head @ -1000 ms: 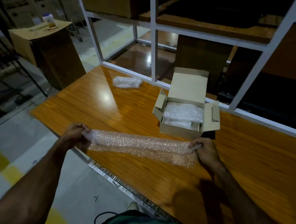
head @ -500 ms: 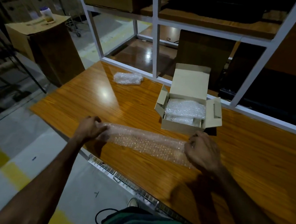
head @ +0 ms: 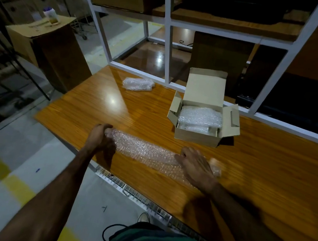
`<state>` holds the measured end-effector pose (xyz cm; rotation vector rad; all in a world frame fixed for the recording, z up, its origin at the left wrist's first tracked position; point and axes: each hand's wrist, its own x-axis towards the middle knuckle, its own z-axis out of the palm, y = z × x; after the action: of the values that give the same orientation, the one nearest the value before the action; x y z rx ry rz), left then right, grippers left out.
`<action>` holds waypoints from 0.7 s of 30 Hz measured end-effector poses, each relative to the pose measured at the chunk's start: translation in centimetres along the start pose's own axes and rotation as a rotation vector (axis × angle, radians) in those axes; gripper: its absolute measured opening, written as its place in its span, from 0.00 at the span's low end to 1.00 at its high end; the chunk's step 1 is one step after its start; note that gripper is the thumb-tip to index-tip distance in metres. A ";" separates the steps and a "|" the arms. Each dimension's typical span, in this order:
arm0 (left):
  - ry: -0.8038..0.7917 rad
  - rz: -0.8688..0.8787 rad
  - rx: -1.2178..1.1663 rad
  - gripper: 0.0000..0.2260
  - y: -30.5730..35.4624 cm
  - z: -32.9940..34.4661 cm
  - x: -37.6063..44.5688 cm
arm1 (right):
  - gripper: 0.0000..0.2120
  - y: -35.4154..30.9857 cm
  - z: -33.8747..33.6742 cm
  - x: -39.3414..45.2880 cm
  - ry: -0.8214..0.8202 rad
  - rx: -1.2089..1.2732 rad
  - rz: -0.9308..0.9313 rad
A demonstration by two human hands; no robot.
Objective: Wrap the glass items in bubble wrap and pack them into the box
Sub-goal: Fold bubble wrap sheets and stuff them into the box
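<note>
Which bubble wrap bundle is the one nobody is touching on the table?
On the orange wooden table, look to the far left edge beside the white metal frame. The small crumpled bubble wrap bundle lies there alone, away from the open cardboard box and both hands.

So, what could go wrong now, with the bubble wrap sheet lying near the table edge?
1. The bubble wrap sheet lies close to the table's near edge; anything rolled in it there might slip off to the floor.
2. The left hand grips one end while the right hand only presses flat, so the sheet may skew.
3. The box already looks well filled with wrapped bundles; another may fit tightly.
</note>
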<state>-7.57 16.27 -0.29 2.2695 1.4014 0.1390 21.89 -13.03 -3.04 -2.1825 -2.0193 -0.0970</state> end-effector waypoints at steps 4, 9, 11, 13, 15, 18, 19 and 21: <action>0.020 -0.058 -0.158 0.20 0.0 -0.5 0.1 | 0.07 0.3 -0.5 -0.2 -0.087 0.063 -0.039; 0.053 -0.145 -0.308 0.22 -0.9 0.0 0.0 | 0.22 -0.1 -1.1 0.3 -0.122 0.310 0.120; 0.056 -0.154 -0.322 0.16 -1.2 0.2 0.0 | 0.15 0.1 -0.6 0.9 -0.088 0.347 0.169; 0.052 -0.160 -0.327 0.12 -1.7 0.3 0.4 | 0.05 0.5 -0.1 1.3 -0.104 0.341 0.189; 0.021 -0.148 -0.340 0.16 -1.9 0.3 0.6 | 0.17 1.0 0.0 1.6 -0.154 0.351 0.208; -0.046 -0.037 -0.344 0.21 -2.2 0.1 1.2 | 0.17 1.2 -1.0 2.1 -0.231 0.395 0.248; -0.059 -0.031 -0.310 0.19 -2.4 0.2 1.6 | 0.11 1.1 -1.3 2.2 -0.244 0.412 0.265; -0.075 -0.055 -0.249 0.13 -2.7 0.3 2.5 | 0.05 0.7 -2.0 2.4 -0.247 0.479 0.296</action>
<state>-8.48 19.35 -2.15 2.0109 1.3270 0.1975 22.90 -11.07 -0.78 -2.2100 -1.5760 0.6502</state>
